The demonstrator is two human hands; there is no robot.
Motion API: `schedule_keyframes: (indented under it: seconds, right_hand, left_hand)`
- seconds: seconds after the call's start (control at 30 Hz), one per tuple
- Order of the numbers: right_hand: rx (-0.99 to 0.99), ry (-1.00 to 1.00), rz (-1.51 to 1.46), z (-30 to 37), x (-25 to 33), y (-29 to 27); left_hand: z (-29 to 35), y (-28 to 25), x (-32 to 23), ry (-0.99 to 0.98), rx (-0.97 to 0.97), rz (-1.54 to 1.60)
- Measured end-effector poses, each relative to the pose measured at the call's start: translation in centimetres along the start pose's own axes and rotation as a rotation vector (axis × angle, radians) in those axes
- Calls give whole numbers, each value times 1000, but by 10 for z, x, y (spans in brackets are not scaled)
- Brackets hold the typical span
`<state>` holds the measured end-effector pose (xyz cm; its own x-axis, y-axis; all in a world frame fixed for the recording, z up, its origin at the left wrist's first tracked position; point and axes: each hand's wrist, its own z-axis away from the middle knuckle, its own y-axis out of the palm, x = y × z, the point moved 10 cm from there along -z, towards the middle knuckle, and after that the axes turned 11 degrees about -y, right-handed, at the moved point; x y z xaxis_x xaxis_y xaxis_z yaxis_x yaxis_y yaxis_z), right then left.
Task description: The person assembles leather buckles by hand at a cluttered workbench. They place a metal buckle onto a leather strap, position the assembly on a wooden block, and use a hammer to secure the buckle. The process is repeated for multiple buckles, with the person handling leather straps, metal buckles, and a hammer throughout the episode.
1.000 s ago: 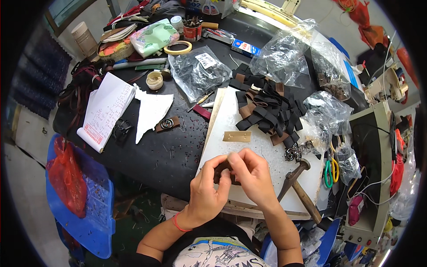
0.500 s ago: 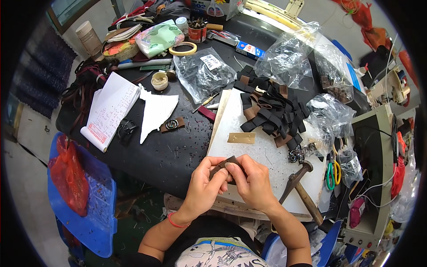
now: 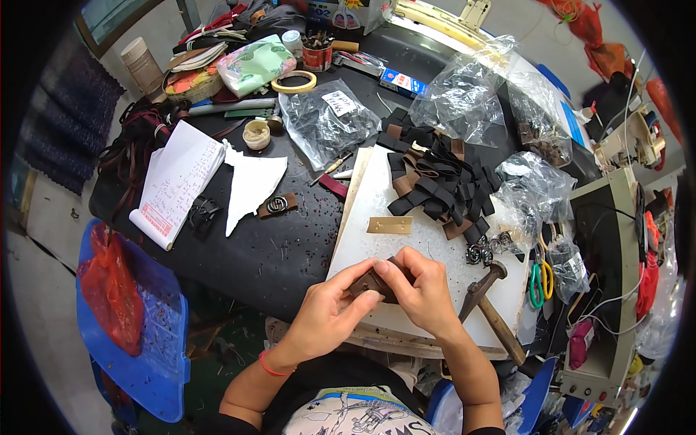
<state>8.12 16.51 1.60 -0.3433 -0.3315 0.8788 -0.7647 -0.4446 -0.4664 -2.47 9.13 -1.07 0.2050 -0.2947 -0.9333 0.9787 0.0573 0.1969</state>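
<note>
Near the front edge of the white board (image 3: 360,210), both hands grip a dark brown strap piece (image 3: 368,283). My left hand (image 3: 326,313) pinches its left end between thumb and fingers. On the other end, my right hand (image 3: 419,291) presses its thumb on top, with the fingers curled beneath. The underside of the piece is hidden. Just beyond the hands lies a small tan plate (image 3: 390,225) with tiny bright dots on it. A pile of black and brown strap pieces (image 3: 444,181) covers the board's far right part, with dark metal buckles (image 3: 478,254) below it.
A wooden-handled hammer (image 3: 500,319) rests right of my right hand, with green and yellow scissors (image 3: 536,284) beyond. Clear plastic bags (image 3: 464,101) stand behind the pile. At left are a notepad (image 3: 181,177), white sheet (image 3: 254,185), buckled brown piece (image 3: 278,204) and blue chair (image 3: 163,319).
The brown strap piece has been turned and shows more of its face. My left thumb has shifted lower along it, and the hands have spread slightly apart.
</note>
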Motion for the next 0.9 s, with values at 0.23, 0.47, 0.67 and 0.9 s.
schedule_keyframes:
  seconds: [0.23,0.47,0.67,0.9]
  right_hand:
    - [-2,-131,59,0,17,-1]
    - [-100,-360,287,8,56,4]
    - [-143,-397,344,8,58,0]
    - [-145,-267,282,4,47,-3]
  left_hand:
    - [0,2,10,-79,99,249]
    - [-5,-7,13,-81,-18,293]
    - [-6,2,14,-229,163,646]
    - [-6,1,11,-227,172,474]
